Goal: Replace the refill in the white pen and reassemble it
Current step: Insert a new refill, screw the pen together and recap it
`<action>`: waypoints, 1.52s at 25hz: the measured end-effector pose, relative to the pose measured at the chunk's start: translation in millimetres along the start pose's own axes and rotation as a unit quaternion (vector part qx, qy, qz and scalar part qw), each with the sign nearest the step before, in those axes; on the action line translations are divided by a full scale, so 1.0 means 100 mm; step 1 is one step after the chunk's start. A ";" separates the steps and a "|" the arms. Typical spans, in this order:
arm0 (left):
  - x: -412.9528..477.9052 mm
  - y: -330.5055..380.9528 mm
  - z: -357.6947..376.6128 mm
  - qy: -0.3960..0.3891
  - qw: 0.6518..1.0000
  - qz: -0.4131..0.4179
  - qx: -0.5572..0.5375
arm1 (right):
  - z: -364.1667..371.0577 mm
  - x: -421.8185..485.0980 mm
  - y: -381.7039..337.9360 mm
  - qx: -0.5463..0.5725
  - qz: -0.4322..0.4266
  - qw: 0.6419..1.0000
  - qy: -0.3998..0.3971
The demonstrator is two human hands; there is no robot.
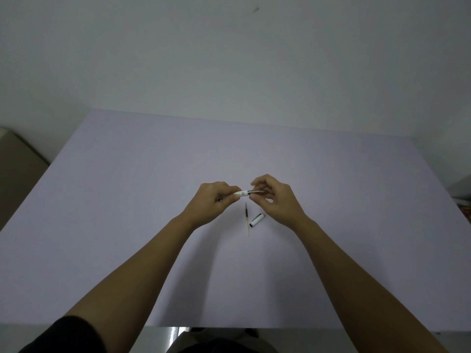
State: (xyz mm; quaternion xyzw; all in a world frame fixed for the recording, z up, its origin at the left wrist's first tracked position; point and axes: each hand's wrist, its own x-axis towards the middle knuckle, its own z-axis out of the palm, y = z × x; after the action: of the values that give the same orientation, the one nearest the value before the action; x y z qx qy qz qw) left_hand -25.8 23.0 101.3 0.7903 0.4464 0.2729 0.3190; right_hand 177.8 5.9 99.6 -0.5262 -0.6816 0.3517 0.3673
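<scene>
Above the middle of the table, my left hand [213,200] grips the white pen barrel [242,193], which points to the right. My right hand [274,197] pinches the dark metallic tip section [256,191] that sticks out of the barrel's right end. Below the hands, a thin refill [247,219] with a dark upper part and yellowish lower part lies on the table, roughly upright in the view. Just right of it lies the white pen cap [257,220], tilted, close under my right wrist.
The work surface is a pale lavender table [127,200] against a plain wall. A beige object [17,159] stands off the table's left edge. Something dark shows at the far right edge [462,189].
</scene>
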 end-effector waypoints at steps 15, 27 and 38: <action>-0.03 0.04 0.00 0.003 1.000 0.007 0.003 | -0.02 -0.03 0.00 -0.049 -0.028 0.998 0.001; -0.03 0.07 0.02 -0.001 1.000 0.011 0.008 | -0.07 -0.03 -0.03 -0.082 -0.023 0.996 0.011; -0.01 0.06 0.02 0.002 1.000 0.012 0.009 | -0.11 0.03 -0.03 -0.130 -0.018 0.991 -0.019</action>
State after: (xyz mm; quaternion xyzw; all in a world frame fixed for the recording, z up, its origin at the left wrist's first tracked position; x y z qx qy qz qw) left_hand -22.0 19.3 104.1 0.7979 0.4403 0.2740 0.3074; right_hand 185.7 9.1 107.5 -0.5506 -0.7373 0.2638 0.2892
